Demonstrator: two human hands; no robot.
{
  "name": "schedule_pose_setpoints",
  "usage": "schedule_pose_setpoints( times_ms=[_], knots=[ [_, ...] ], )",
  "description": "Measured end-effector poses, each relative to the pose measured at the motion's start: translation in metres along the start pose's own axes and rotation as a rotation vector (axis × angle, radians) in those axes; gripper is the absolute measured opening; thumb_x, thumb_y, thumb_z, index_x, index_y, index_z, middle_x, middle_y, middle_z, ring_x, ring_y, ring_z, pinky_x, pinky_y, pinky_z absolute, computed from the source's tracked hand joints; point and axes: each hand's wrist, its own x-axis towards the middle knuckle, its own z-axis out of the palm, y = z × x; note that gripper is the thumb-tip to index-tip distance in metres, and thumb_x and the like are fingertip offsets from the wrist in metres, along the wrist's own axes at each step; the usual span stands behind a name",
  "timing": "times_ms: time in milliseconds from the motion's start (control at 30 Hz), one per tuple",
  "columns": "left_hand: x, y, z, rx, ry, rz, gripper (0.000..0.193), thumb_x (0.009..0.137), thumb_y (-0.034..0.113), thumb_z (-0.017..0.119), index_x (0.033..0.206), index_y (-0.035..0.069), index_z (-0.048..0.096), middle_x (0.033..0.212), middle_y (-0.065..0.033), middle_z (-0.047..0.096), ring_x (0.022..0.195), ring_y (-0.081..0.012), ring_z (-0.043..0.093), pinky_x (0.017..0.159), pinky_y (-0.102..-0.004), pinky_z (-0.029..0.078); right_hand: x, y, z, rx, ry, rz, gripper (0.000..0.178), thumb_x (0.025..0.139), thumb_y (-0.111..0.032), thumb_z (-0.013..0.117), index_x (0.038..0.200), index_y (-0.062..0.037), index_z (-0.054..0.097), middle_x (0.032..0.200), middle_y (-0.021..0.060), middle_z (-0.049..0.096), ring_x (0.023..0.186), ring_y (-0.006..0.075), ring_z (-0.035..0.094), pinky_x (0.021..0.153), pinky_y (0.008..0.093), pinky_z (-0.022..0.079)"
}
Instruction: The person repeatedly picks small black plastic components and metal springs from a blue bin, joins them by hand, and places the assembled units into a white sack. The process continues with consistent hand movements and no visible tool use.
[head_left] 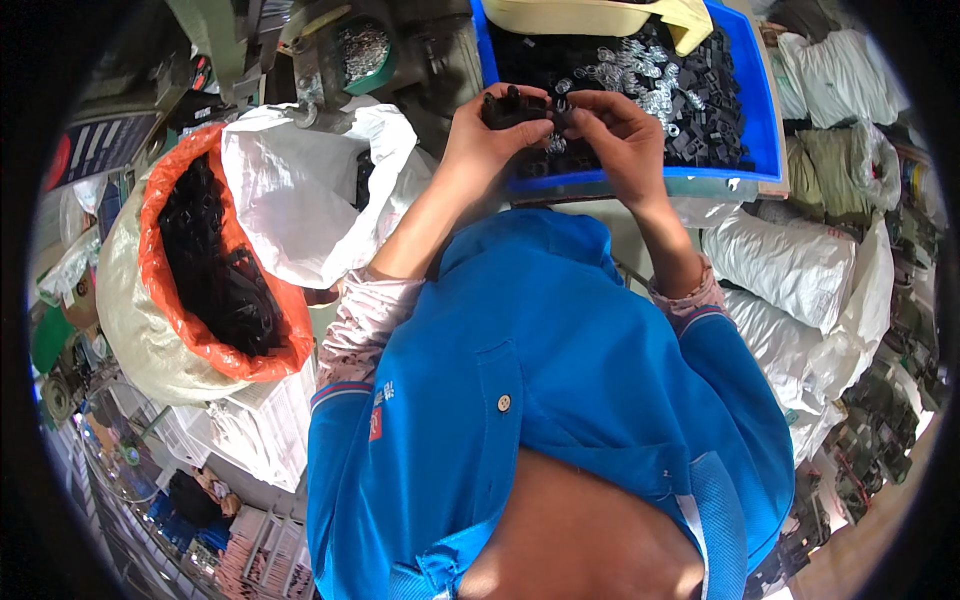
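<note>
My left hand [490, 135] is closed around a black plastic part [515, 108] with short prongs sticking up. Close beside it, my right hand [625, 140] pinches a small dark piece [562, 112] between thumb and forefinger, against the right end of the black part. Whether the two pieces are joined I cannot tell. Both hands are over the near left side of a blue tray [768, 130]. In the tray lie many small black plastic pieces [715, 110] and a heap of shiny metal coils [640, 75], which look like springs.
A cream plastic scoop or container [570, 16] sits across the tray's far edge. To my left stands a sack with an orange lining [165, 250] full of black parts, beside a white bag [290, 190]. A green bowl [372, 75] holds small metal pieces. White sacks [785, 260] lie at right.
</note>
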Motion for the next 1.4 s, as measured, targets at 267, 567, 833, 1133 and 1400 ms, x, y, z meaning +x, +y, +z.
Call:
schedule_pose_setpoints(
  times_ms=[267,567,833,1133,1400],
  knots=[
    [-0.020,0.009,-0.019,0.372,0.148,0.207,0.030,0.077,-0.004,0.076,0.105,0.002,0.068,0.094,-0.0046,0.071,0.087,-0.0082,0.064,0.080,-0.0244,0.052,0.036,-0.027,0.018,-0.037,-0.385,-0.038,0.014,0.090,-0.005,0.066,0.102,0.0029,0.067,0.091,0.0060,0.068,0.078,0.0088,0.063,0.071,0.0227,0.052],
    [-0.048,0.029,-0.032,0.487,0.318,0.223,0.033,0.076,0.002,0.078,0.107,0.001,0.067,0.089,-0.0057,0.072,0.082,-0.0106,0.066,0.077,-0.0255,0.053,0.071,-0.066,0.058,-0.725,-0.843,-0.715,0.013,0.081,-0.004,0.068,0.093,0.0001,0.065,0.084,0.0139,0.061,0.070,0.0293,0.062,0.065,0.0333,0.051],
    [-0.056,0.018,-0.034,0.411,0.523,0.510,0.036,0.079,0.005,0.078,0.111,0.004,0.061,0.102,-0.0069,0.069,0.097,-0.0142,0.064,0.089,-0.0289,0.049,0.080,-0.037,0.081,-0.225,-0.795,-0.101,0.017,0.087,-0.013,0.070,0.100,-0.0015,0.069,0.095,0.0099,0.071,0.082,0.0170,0.068,0.072,0.0299,0.054],
    [-0.058,0.013,-0.041,0.217,0.522,0.484,0.025,0.083,0.000,0.073,0.106,0.000,0.064,0.109,-0.0118,0.070,0.101,-0.0145,0.063,0.089,-0.0288,0.050,0.033,0.006,0.076,0.328,-0.531,0.517,0.030,0.095,-0.022,0.063,0.111,0.0032,0.061,0.098,0.0147,0.067,0.087,0.0232,0.069,0.074,0.0296,0.058],
    [-0.062,0.031,-0.077,0.691,0.308,0.485,0.015,0.083,0.003,0.072,0.098,-0.001,0.070,0.103,-0.0105,0.070,0.098,-0.0164,0.064,0.088,-0.0289,0.049,0.046,0.022,0.059,0.516,-0.512,0.628,0.015,0.092,-0.007,0.064,0.105,0.0012,0.062,0.099,0.0134,0.068,0.091,0.0226,0.069,0.082,0.0303,0.058]
  ],
)
